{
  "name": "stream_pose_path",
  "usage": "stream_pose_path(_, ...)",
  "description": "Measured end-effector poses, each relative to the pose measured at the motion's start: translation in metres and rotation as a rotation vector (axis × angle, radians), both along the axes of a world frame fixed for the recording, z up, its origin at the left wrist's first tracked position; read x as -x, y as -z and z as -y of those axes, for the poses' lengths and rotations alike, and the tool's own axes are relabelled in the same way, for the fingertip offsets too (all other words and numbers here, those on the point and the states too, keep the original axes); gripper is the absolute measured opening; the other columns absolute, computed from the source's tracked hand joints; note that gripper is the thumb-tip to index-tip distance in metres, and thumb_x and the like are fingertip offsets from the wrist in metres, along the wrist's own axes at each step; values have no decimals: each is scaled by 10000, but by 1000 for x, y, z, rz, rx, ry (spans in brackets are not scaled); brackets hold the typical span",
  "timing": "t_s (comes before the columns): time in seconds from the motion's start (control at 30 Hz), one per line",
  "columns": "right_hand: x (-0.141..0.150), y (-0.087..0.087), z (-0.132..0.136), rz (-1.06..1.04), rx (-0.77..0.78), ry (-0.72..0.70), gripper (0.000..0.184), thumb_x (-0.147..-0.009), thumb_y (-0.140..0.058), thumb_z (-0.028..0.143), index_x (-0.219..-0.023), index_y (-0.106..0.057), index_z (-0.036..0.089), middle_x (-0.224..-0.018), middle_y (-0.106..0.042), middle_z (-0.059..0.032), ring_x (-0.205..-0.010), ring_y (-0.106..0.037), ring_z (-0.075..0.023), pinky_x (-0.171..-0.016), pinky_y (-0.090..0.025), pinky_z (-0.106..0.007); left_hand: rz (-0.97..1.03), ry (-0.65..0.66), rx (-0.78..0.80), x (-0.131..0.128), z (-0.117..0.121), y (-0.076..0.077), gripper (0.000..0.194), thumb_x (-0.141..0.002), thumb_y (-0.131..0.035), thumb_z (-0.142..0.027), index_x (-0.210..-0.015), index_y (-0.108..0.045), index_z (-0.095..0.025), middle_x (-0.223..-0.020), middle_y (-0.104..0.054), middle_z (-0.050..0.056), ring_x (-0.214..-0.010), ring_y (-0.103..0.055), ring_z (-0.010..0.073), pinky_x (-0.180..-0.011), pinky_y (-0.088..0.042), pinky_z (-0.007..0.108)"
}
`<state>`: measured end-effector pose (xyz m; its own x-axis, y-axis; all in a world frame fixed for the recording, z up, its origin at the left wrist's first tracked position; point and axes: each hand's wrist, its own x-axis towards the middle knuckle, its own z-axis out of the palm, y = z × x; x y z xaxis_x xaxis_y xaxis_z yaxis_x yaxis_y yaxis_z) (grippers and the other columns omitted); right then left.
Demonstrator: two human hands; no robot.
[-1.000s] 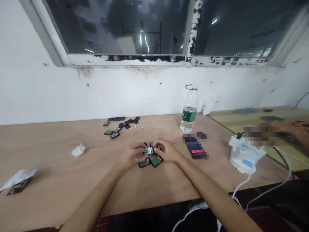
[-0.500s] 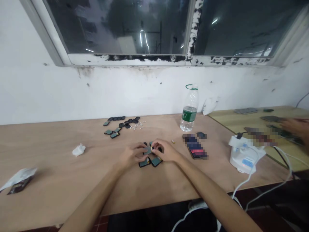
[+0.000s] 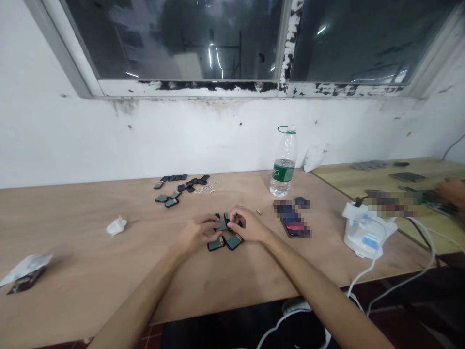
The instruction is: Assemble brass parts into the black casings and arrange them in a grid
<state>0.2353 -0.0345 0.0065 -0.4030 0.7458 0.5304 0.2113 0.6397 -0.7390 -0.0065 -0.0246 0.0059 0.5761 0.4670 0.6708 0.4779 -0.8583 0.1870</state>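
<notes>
My left hand (image 3: 198, 230) grips the left side of a small flat piece with a grey-green panel (image 3: 221, 225), thumb and fingers at its edges. At its right end, the thumb and fingertips of my right hand (image 3: 247, 224) are pinched together; what lies between them is too small to make out. Just below my hands, two similar black-rimmed pieces, a left one (image 3: 216, 243) and a right one (image 3: 234, 241), lie face up, each with a yellowish strip at one end. More dark pieces are partly hidden behind my fingers.
Farther back lie several black pieces (image 3: 191, 188) and scattered small white bits (image 3: 205, 189). A water bottle (image 3: 283, 167), a phone (image 3: 292, 220) and a white power strip (image 3: 365, 230) with cables are to the right. Crumpled tissue (image 3: 116, 226) lies left. Another person's hand (image 3: 452, 191) is far right.
The yellowish strip on the held piece, visible before, no longer shows by my right fingertips. My hands have barely moved. The other person's hand has shifted right, and the view has moved slightly.
</notes>
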Motion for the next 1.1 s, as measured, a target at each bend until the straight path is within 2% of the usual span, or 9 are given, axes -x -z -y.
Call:
stream_pose_path(0.17, 1, 6, -8, -56, 109, 18, 142, -874, -698, 335, -884, -649, 202, -828, -677, -21, -737, -618, -164, -710, -514, -286, 61, -3, 42, 5, -4, -7, 119, -901, -726, -308, -921, -779, -203, -988, -773, 82, -837, -759, 199, -784, -647, 311)
stream_pose_path(0.3, -16, 9, -23, -80, 58, 148, 167, -915, -645, 319, -1004, -697, 188, -984, -740, -69, -884, -677, -190, -831, -537, -325, 75, -55, 163, 10, -6, -10, 142, -861, -753, -339, -875, -783, -201, -954, -784, 79, -824, -757, 204, -787, -640, 315)
stream_pose_path(0.4, -33, 10, -31, -2, 35, 223, 180, -927, -606, 287, -1017, -716, 176, -1017, -756, -84, -903, -683, -197, -830, -533, -330, 35, -89, 248, 15, -8, -7, 155, -835, -765, -366, -858, -794, -215, -954, -795, 67, -811, -759, 208, -756, -632, 304)
stream_pose_path(0.57, -45, 13, -36, 101, 88, 266, 151, -895, -627, 255, -950, -737, 166, -898, -771, -62, -754, -657, -178, -719, -521, -302, -76, -62, 296, 19, -12, 2, 130, -835, -770, -350, -860, -797, -225, -956, -804, 47, -819, -757, 202, -747, -607, 285)
stream_pose_path(0.73, -44, 18, -39, 171, 42, 284, 123, -858, -632, 162, -890, -749, 181, -870, -770, -60, -793, -671, -196, -776, -527, -318, -111, -65, 351, 21, -16, 8, 175, -848, -757, -387, -880, -807, -223, -957, -808, 62, -774, -749, 207, -675, -594, 279)
stream_pose_path(0.9, -49, 16, -40, 203, -40, 365, 140, -857, -617, 141, -841, -744, 198, -882, -754, -62, -870, -664, -220, -863, -520, -363, -124, -59, 373, 27, -21, 12, 222, -860, -754, -429, -897, -813, -217, -960, -801, 76, -795, -743, 220, -698, -596, 293)
stream_pose_path(1.0, -55, 12, -41, 174, -57, 403, 126, -870, -614, 165, -853, -735, 200, -917, -746, -61, -902, -660, -218, -880, -513, -363, -124, -55, 376, 27, -19, 6, 228, -883, -729, -436, -927, -811, -228, -959, -805, 68, -818, -748, 222, -725, -598, 298)
stream_pose_path(1.1, -59, 10, -42, 144, -59, 406, 119, -872, -611, 173, -862, -726, 202, -911, -739, -51, -891, -661, -209, -857, -514, -343, -85, -55, 375, 22, -12, -8, 235, -924, -686, -438, -889, -810, -241, -932, -799, 57, -840, -745, 217, -749, -587, 293)
